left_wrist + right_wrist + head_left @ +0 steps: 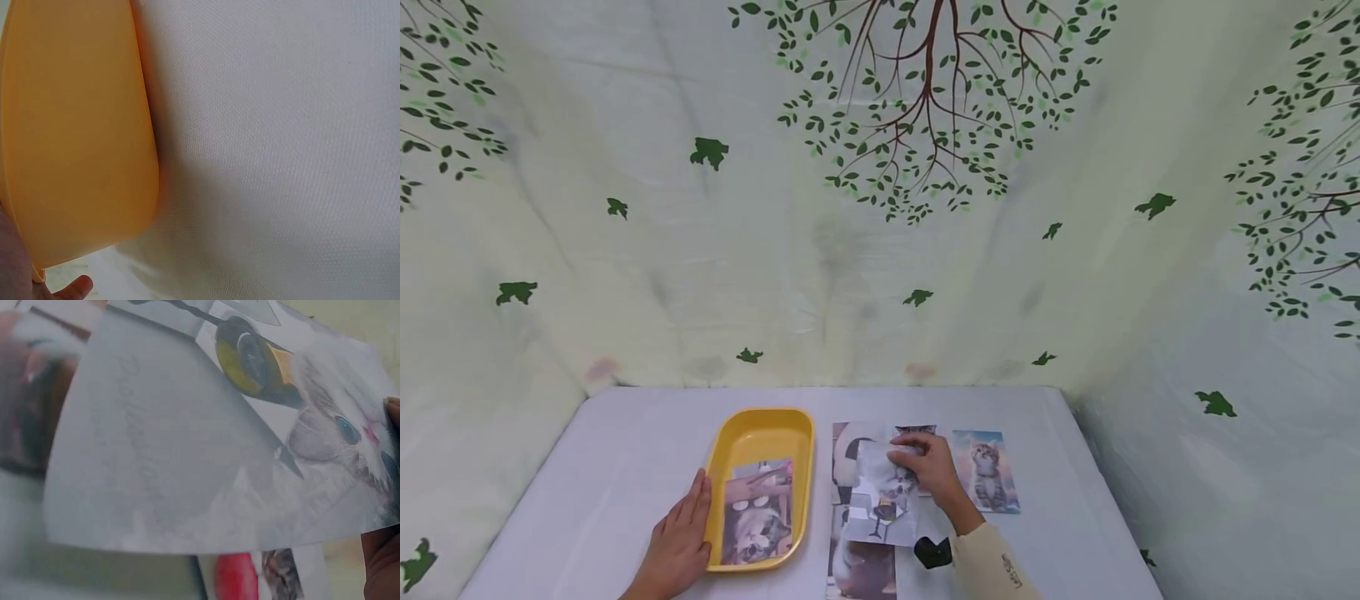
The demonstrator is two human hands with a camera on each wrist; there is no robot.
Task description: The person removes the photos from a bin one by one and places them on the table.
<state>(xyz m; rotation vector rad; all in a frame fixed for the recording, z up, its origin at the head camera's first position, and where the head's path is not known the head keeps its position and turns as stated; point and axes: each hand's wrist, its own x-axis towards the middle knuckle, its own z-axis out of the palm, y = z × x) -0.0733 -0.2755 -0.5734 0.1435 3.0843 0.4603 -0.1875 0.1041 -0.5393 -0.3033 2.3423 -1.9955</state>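
A yellow tray (760, 429) lies on the white table with a cat photo (757, 523) inside it. My left hand (679, 542) rests flat against the tray's left side, fingers straight; the left wrist view shows the tray wall (75, 137) close up. My right hand (931, 468) pinches a glossy cat photo (887, 492) by its far edge and holds it lifted over other prints. Filling the right wrist view, this photo (206, 456) shows a white kitten face, with my fingertips (382, 562) at its right edge.
Several more photos lie to the right of the tray: a kitten print (987, 471) at the far right, and others (861, 567) under and in front of the lifted one. A leaf-patterned cloth (880, 208) walls the table on three sides.
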